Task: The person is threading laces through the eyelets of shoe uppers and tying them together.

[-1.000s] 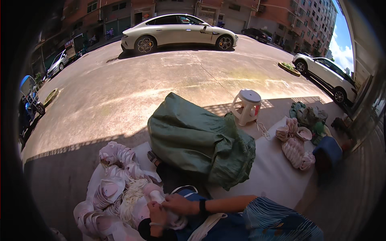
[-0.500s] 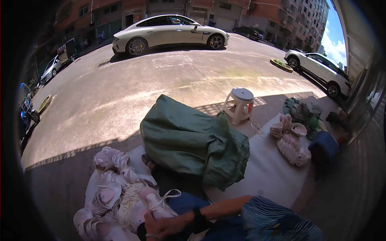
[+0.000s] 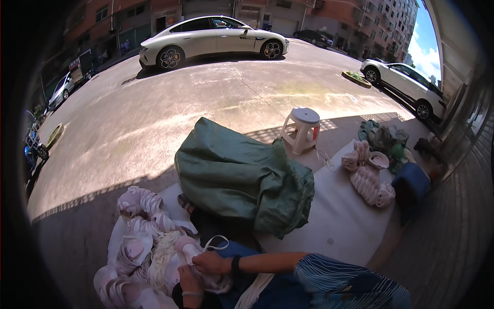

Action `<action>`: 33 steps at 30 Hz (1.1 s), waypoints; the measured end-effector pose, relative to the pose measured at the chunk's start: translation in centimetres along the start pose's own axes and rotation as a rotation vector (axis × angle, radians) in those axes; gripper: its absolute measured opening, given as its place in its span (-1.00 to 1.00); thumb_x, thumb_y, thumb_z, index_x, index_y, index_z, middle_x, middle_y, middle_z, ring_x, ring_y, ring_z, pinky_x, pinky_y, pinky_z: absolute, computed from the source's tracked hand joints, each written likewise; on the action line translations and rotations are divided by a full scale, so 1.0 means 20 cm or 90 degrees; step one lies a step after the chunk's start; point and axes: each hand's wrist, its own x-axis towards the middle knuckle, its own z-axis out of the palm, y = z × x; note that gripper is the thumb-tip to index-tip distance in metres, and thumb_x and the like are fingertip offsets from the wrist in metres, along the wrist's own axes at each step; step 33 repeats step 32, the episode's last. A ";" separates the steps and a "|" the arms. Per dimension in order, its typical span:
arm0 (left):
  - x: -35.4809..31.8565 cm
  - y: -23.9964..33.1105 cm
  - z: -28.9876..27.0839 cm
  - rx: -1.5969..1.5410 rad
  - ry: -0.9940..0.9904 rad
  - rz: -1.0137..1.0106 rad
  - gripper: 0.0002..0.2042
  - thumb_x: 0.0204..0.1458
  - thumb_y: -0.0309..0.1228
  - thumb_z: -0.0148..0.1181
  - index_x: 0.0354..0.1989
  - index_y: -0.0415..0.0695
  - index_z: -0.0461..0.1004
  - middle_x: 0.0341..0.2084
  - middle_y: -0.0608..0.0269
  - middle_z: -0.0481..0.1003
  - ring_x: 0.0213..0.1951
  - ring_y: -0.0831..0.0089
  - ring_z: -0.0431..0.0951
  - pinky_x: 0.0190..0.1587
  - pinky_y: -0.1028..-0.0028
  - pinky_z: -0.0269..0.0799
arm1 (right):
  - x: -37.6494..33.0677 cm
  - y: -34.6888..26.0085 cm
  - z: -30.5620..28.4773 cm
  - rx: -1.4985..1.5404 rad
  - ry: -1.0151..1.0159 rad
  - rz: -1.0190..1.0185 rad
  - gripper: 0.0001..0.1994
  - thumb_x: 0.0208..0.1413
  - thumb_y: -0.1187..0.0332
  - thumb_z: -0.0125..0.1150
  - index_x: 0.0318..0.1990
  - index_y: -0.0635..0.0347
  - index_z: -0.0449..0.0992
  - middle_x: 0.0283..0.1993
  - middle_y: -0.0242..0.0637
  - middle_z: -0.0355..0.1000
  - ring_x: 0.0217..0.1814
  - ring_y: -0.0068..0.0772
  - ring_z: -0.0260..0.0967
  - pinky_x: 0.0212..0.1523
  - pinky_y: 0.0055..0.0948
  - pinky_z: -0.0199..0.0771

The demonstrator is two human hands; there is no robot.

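Both my hands are close together over my lap, at the near edge of a pile of pale pink curved, cup-like pieces (image 3: 135, 247) nested in stacks. My right hand (image 3: 211, 262) is closed, its fingertips pinching a whitish cord (image 3: 226, 241) that loops up above it. Just to its lower left, my left hand (image 3: 190, 282) has its fingers bent and closed at a pale pink piece (image 3: 184, 246). What exactly lies between the fingertips is small and partly hidden. Loose cream cords (image 3: 163, 255) lie amid the pile, and more pale cords (image 3: 256, 291) hang over my lap.
A large green sack (image 3: 242, 177) lies ahead on a pale sheet (image 3: 334, 226). Beyond it stands a white plastic stool (image 3: 302, 129). To the right are more pink stacks (image 3: 366, 180), bundled green bags (image 3: 385, 139) and a blue container (image 3: 410, 183). Cars (image 3: 216, 41) are parked farther off.
My right hand has moved up and right, drawing apart from my left hand, which now shows more clearly. Pale cords on my lap have come into fuller view. The whole view has shifted slightly.
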 end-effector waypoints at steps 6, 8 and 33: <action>0.01 0.07 -0.03 -0.022 -0.023 -0.082 -0.78 0.00 -0.44 0.02 -0.20 -0.27 0.44 -0.24 -0.20 0.43 -0.18 -0.15 0.45 -0.12 0.06 0.39 | -0.03 -0.08 -0.04 -0.111 -0.015 -0.014 -0.75 0.09 0.22 0.02 -0.35 0.21 0.52 -0.32 -0.01 0.51 -0.26 0.02 0.51 -0.26 -0.09 0.52; 0.03 0.06 -0.01 -0.013 -0.044 -0.088 -0.77 -0.04 -0.50 0.02 -0.19 -0.26 0.44 -0.24 -0.19 0.44 -0.16 -0.12 0.47 -0.09 0.11 0.41 | -0.03 -0.05 -0.04 -0.127 -0.009 -0.004 -0.70 0.10 0.16 0.03 -0.37 0.23 0.52 -0.36 0.00 0.51 -0.30 0.03 0.51 -0.30 -0.08 0.52; -0.01 0.09 -0.05 -0.103 -0.024 -0.151 -0.72 -0.07 -0.55 0.00 -0.12 -0.24 0.36 -0.20 -0.14 0.42 -0.12 -0.10 0.45 -0.03 0.16 0.39 | 0.00 -0.10 0.03 -0.189 -0.032 -0.022 -0.74 0.09 0.21 0.05 -0.38 0.23 0.52 -0.36 0.01 0.53 -0.36 0.09 0.52 -0.33 -0.08 0.53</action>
